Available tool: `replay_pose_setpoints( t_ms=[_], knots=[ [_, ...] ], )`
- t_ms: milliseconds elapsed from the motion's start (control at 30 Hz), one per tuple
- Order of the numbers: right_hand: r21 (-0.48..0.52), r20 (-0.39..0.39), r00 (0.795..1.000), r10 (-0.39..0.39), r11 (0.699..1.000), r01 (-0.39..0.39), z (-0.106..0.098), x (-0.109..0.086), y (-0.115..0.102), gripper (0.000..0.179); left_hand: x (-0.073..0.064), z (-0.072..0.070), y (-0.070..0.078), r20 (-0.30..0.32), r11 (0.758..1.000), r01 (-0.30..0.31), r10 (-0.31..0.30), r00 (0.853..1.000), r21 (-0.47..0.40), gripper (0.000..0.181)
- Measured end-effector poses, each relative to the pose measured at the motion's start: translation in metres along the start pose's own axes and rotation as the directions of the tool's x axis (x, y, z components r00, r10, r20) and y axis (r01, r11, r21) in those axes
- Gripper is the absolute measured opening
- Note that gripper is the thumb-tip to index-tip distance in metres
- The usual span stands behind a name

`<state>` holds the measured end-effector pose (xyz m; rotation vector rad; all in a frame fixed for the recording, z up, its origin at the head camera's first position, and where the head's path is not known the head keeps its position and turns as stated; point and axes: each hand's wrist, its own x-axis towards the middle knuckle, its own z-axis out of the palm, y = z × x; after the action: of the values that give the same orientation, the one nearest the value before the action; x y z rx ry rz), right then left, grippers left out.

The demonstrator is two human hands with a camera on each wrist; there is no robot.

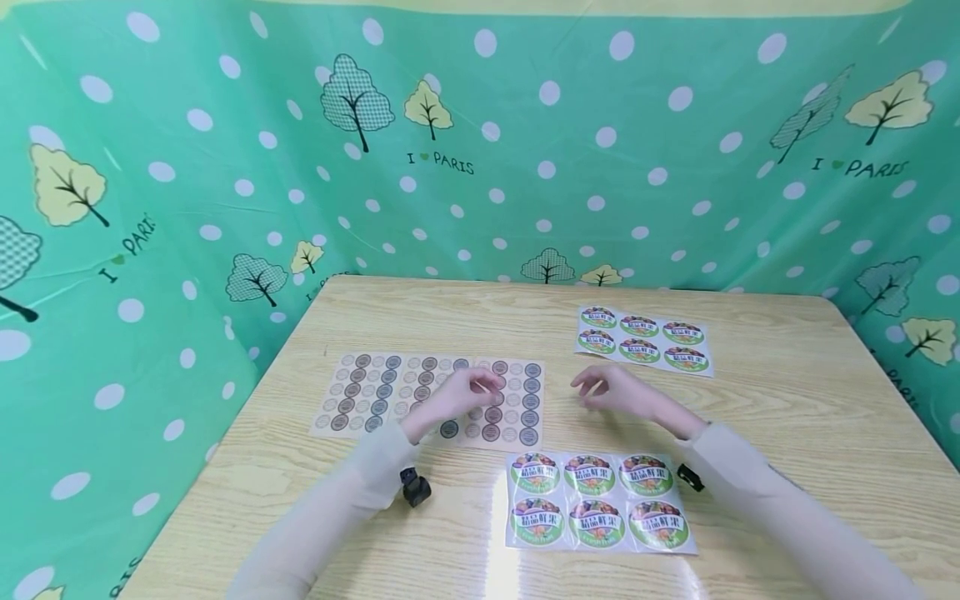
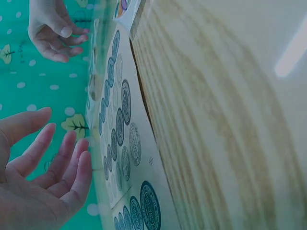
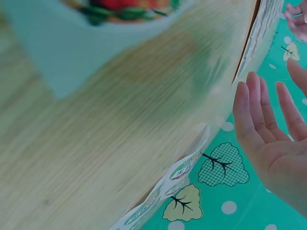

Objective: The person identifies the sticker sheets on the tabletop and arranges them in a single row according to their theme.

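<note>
My left hand [image 1: 468,390] hovers over the right part of the brown sheets of round stickers [image 1: 360,392], fingers relaxed and holding nothing. In the left wrist view that hand [image 2: 53,172] shows loosely bent, spread fingers above the table. My right hand [image 1: 611,390] hangs in the air to the right of those sheets, between two fruit-label sheets, with nothing in it. The right wrist view shows this hand [image 3: 273,129] with its fingers extended and palm bare. The near fruit-label sheet [image 1: 564,505] lies below both hands; the far fruit-label sheet [image 1: 653,325] lies beyond the right hand.
The stickers lie on a wooden table [image 1: 787,375]. A green curtain [image 1: 480,200] with dots and trees hangs behind and to the left. Black wrist-worn devices show at the left cuff [image 1: 415,487] and right cuff [image 1: 689,477]. Glare crosses the near tabletop.
</note>
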<state>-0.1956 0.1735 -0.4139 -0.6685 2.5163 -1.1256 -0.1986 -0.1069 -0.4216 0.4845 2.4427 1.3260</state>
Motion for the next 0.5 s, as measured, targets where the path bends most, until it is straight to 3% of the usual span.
replay_pose_setpoints(
  t_ms=[333,500],
  knots=[
    [0.013,0.016,1.0,0.0,1.0,-0.001,-0.004,-0.032,0.007,0.03,-0.014,0.011,0.001,0.049,0.999,-0.036,0.035,0.998,0.019,0.025],
    [0.018,0.032,0.999,-0.009,1.0,0.008,-0.006,-0.048,0.011,0.032,-0.021,0.017,0.001,0.089,0.995,-0.095,0.092,0.992,0.026,0.024]
  ],
)
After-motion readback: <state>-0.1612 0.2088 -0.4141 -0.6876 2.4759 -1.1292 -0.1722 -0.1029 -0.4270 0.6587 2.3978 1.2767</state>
